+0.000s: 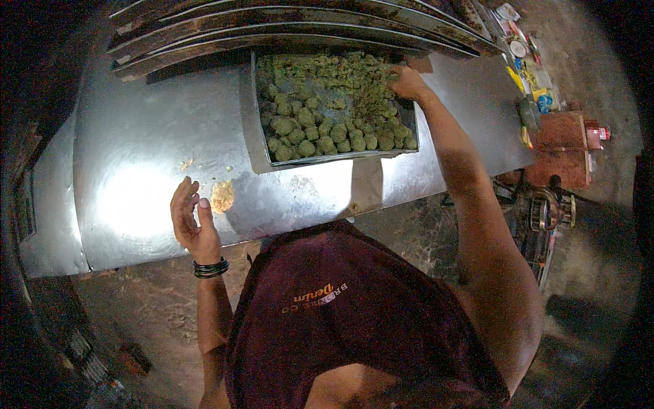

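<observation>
A rectangular metal tray [256, 112] sits on the shiny metal table. Rough green balls [327, 143] are packed along its near and left side. Loose, crumbly green mixture [320, 70] fills its far part. At the tray's far right corner, my right hand [409, 83] reaches over the rim with its fingers curled against the mixture; whatever they hold is hidden. My left hand [192, 217] hovers over the table's near edge, thumb and fingers apart, nothing in it. Just right of it lies a flat patch of pale yellow crumbs [222, 196].
Long, dark, rusty-edged metal trays [293, 34] are stacked along the table's far side. Smaller crumbs [187, 164] dot the metal table [136, 116]. Beyond its right end are a reddish-brown block [558, 150], assorted packages [535, 75] and a metal machine part [545, 210].
</observation>
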